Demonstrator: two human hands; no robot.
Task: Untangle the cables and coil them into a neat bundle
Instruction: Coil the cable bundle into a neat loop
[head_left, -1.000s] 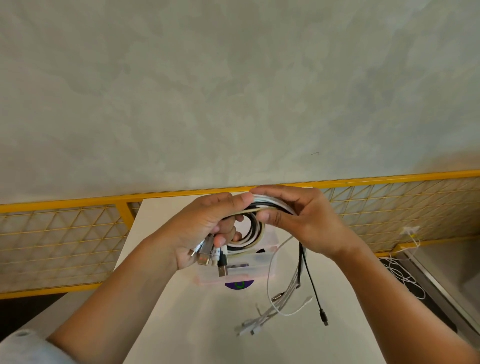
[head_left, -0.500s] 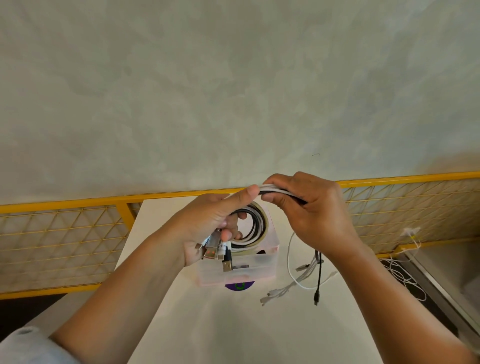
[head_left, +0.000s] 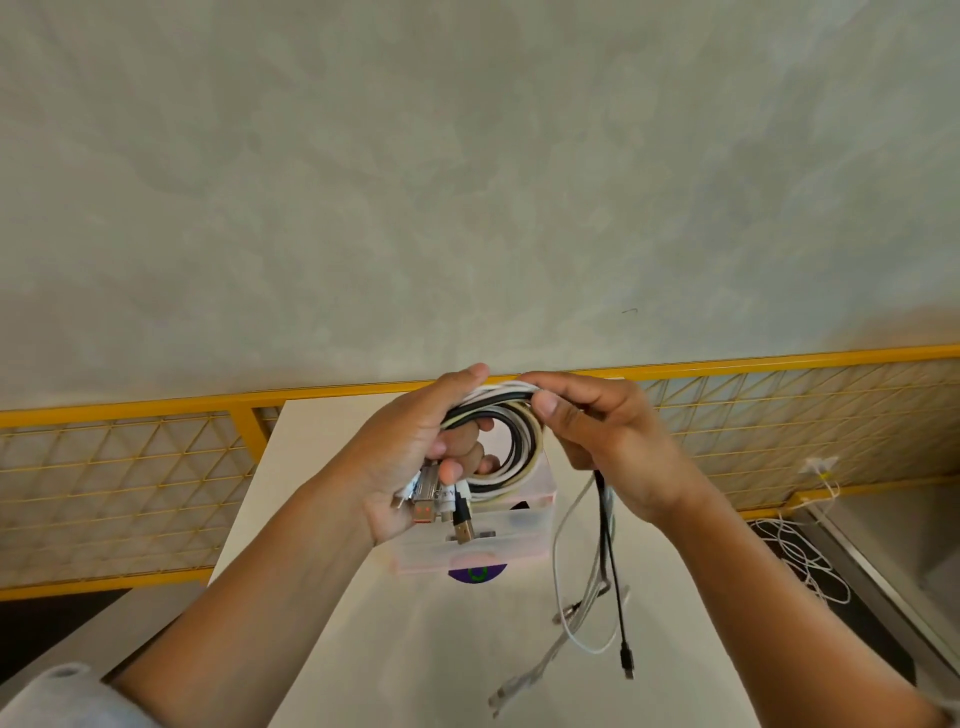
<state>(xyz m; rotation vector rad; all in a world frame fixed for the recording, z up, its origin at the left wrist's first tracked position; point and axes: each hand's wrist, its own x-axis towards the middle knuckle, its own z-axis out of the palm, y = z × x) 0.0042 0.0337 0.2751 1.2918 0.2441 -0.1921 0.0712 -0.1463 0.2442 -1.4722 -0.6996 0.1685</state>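
Coil of black and white cables (head_left: 527, 452) held above the desk (head_left: 374, 649), my left hand (head_left: 410, 457) gripping its left side and the plugs (head_left: 447, 506), my right hand (head_left: 608, 441) pinching the top strands, loose ends (head_left: 613, 571) hanging right of the clear box (head_left: 519, 538)

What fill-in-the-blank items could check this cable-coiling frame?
1. The left hand grips USB plugs and the coil, whose strands are white, cream and ____.
2. The right hand pinches the coil's ____ edge.
3. Loose ends hang under the ____ hand.
Missing: black; top; right.
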